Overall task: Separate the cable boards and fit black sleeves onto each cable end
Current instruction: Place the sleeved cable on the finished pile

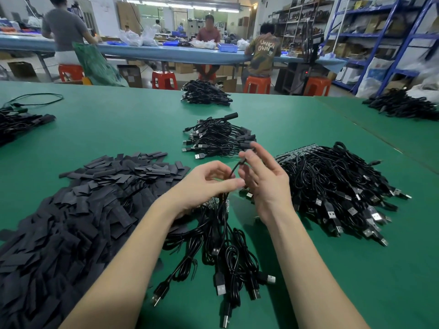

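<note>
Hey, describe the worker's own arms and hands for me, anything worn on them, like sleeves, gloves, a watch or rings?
Both forearms are bare right to the bottom of the frame, with no sleeve showing. The left hand and right hand wear no gloves. No watch, wristband, ring or marking is visible on either.

Green table (118, 119); blue shelving (389, 34); orange stools (164, 80) behind
</note>
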Demonstrator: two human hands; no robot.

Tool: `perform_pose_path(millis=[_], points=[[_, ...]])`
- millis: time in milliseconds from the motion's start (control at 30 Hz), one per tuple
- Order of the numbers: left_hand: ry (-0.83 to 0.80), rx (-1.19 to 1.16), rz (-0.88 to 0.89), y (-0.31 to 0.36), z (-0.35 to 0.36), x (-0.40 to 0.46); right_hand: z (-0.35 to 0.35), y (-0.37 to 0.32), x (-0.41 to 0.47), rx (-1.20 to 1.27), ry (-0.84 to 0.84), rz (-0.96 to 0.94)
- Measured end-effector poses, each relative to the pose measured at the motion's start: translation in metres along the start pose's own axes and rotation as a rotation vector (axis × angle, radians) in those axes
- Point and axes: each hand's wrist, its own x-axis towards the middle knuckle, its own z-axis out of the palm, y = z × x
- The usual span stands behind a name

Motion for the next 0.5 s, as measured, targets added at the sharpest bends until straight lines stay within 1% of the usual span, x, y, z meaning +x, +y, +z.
perform_pose_path(millis=[67, 133, 167, 200, 233, 300, 400, 467, 500], points=[[-0.112, 0.092, -0.068, 0.004, -0.005, -0.002, 0.0, -0.007, 0.004, 0.117, 0.042, -0.014], [-0.174, 0.017, -0.131, 0.004, -0.005, -0.005, -0.003, -0.011, 0.007, 0.167, 0.097, -0.034], [-0.163, -0.036, -0.15, 0.003, -0.004, -0.005, -0.005, -0.011, 0.007, 0.173, 0.135, -0.044], [-0.126, -0.048, -0.157, 0.002, -0.003, -0.004, -0.008, -0.01, 0.008, 0.174, 0.176, -0.05], [-0.076, -0.011, -0.153, 0.002, -0.002, -0.003, -0.01, -0.009, 0.008, 0.173, 0.213, -0.051], [0.03, 0.117, -0.121, 0.003, -0.003, 0.001, -0.013, -0.006, 0.009, 0.147, 0.258, -0.032], [0.211, 0.224, -0.041, 0.005, -0.007, 0.013, -0.013, -0.002, 0.01, 0.058, 0.231, 0.08], [0.306, 0.247, 0.033, 0.01, -0.011, 0.028, -0.01, 0.005, 0.008, -0.116, 0.176, 0.175], [0.35, 0.259, 0.068, 0.013, -0.013, 0.039, -0.009, 0.01, 0.007, -0.267, 0.144, 0.201]])
